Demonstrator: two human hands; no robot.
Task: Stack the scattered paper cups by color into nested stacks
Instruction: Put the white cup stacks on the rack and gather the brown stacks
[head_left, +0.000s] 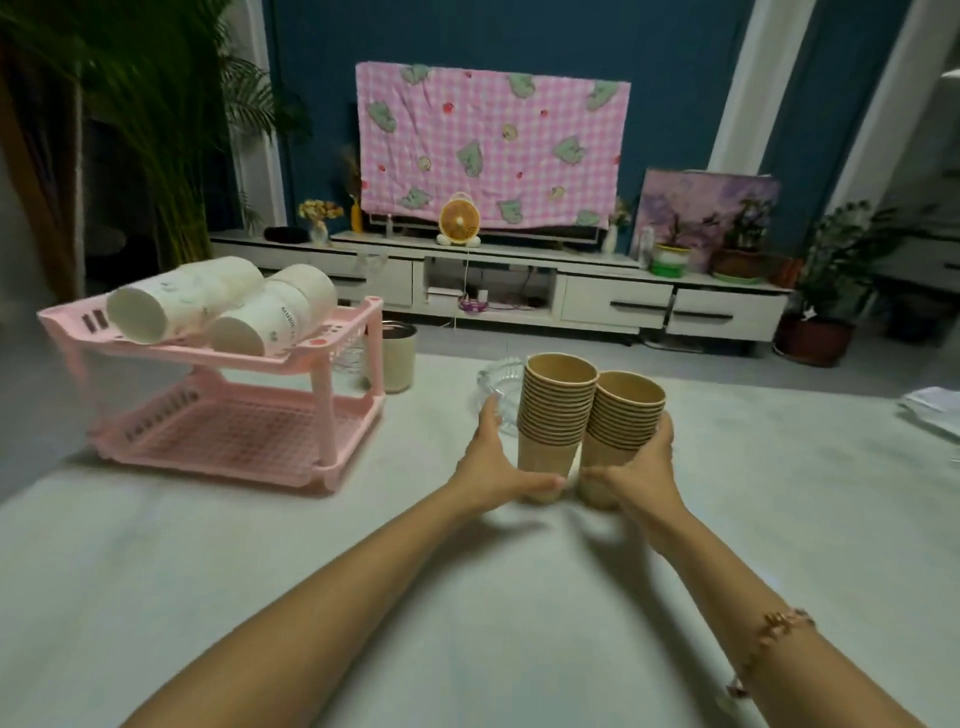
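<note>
Two nested stacks of brown paper cups stand upright side by side on the white table. My left hand (493, 457) wraps the base of the left brown stack (556, 410). My right hand (644, 462) wraps the base of the right brown stack (621, 421), which is a little shorter. The two stacks touch at their rims. Two stacks of white paper cups (208, 301) lie on their sides on the top shelf of a pink rack (332, 358) at the left.
A glass ashtray (493, 379) sits just behind the left brown stack. A cream tumbler (397, 358) stands beside the pink rack. White papers (935, 405) lie at the right edge of the white table (363, 571). A TV cabinet stands beyond the table.
</note>
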